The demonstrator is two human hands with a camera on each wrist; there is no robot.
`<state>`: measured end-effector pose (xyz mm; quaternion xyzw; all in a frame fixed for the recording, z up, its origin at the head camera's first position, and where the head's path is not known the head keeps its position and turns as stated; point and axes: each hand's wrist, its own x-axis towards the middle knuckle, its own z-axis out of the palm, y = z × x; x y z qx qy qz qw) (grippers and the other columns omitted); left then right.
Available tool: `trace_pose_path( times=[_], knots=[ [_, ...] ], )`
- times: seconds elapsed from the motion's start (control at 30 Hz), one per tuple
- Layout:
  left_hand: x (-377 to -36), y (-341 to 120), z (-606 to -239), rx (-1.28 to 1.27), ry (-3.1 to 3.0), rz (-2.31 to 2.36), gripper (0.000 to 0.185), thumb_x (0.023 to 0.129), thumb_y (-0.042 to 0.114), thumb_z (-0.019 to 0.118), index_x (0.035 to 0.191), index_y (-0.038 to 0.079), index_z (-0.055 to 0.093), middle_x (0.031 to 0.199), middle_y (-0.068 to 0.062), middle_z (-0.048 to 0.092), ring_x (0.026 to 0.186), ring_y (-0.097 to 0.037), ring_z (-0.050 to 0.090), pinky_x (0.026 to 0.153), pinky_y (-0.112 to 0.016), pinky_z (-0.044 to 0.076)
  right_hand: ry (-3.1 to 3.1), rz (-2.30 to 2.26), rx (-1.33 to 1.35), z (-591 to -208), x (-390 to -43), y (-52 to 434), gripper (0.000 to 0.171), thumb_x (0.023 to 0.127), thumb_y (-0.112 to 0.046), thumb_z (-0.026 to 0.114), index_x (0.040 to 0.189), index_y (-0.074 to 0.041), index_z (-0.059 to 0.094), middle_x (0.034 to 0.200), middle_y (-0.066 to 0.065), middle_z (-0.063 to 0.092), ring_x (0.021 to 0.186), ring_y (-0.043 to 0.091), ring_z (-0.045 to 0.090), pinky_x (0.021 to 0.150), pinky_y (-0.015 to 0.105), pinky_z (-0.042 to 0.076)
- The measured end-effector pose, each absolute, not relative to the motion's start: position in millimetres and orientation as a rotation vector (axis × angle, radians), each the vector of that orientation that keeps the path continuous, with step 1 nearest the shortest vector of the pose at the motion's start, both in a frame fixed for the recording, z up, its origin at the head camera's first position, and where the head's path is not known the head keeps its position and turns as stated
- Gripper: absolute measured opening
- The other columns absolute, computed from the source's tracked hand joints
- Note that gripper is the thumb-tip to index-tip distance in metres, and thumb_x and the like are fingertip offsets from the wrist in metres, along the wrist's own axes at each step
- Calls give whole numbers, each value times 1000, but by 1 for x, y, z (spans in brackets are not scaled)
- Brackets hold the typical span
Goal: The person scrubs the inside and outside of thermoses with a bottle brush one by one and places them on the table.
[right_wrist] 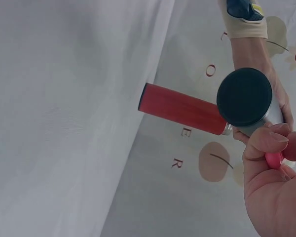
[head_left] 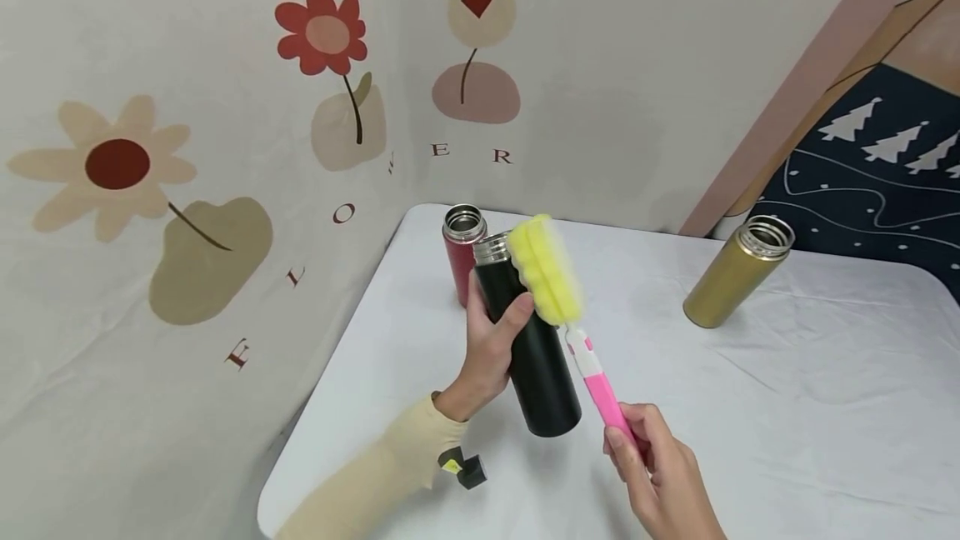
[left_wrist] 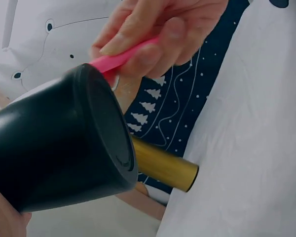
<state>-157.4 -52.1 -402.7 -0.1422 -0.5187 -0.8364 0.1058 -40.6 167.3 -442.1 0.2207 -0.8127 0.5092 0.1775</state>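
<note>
A black bottle [head_left: 538,365] with a bare steel neck is gripped round its upper body by my left hand [head_left: 491,348], tilted, its neck away from me. In my right hand [head_left: 660,465] the pink handle of a bottle brush [head_left: 546,269] is pinched between thumb and fingers. Its yellow sponge head overlaps the black bottle's neck and upper side in the head view. The left wrist view shows the black bottle's base [left_wrist: 108,121] close up, with the pink handle behind it. From the right wrist view, that base hides most of the bottle and the sponge is out of sight.
A lidless red bottle [head_left: 459,269] stands behind the black one, partly covered by it. To the right stands a lidless gold bottle [head_left: 738,273]. All are over a white-covered table [head_left: 810,407], with flower-printed cloth [head_left: 600,90] behind and to the left.
</note>
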Motion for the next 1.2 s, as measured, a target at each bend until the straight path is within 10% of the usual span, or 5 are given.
trace_pose_path(
  times=[0.27, 0.47, 0.7, 1.2],
  knots=[
    [-156, -56, -400, -354, -1494, -2509, 47, 102, 31, 62, 143, 11, 49, 121, -9, 62, 101, -20, 67, 87, -33, 60, -2345, 1469, 557, -432, -43, 158, 38, 94, 20, 70, 120, -6, 60, 85, -13, 59, 58, 1, 49, 48, 16, 44],
    [-161, -61, -398, -345, -1478, -2480, 54, 102, 38, 52, 149, 12, 46, 118, -8, 63, 95, -18, 67, 81, -31, 59, -2321, 1509, 566, -442, -34, 156, 41, 93, 21, 70, 119, -9, 61, 85, -13, 60, 58, 0, 50, 50, 14, 44],
    [-172, -73, -389, -442, -1337, -2422, 63, 100, 41, 77, 147, 8, 49, 120, -12, 66, 95, -20, 69, 79, -32, 63, -2420, 1572, 456, -444, -19, 156, 33, 97, 15, 70, 116, -11, 62, 80, -9, 60, 56, 1, 50, 47, 19, 44],
    [-185, -90, -365, -416, -1138, -2418, 47, 106, 26, 57, 146, 1, 52, 114, -24, 66, 94, -30, 72, 82, -44, 65, -2469, 1476, 333, -465, 2, 183, 37, 93, 16, 73, 114, -12, 64, 74, -14, 60, 51, -5, 44, 43, 15, 38]
  ],
)
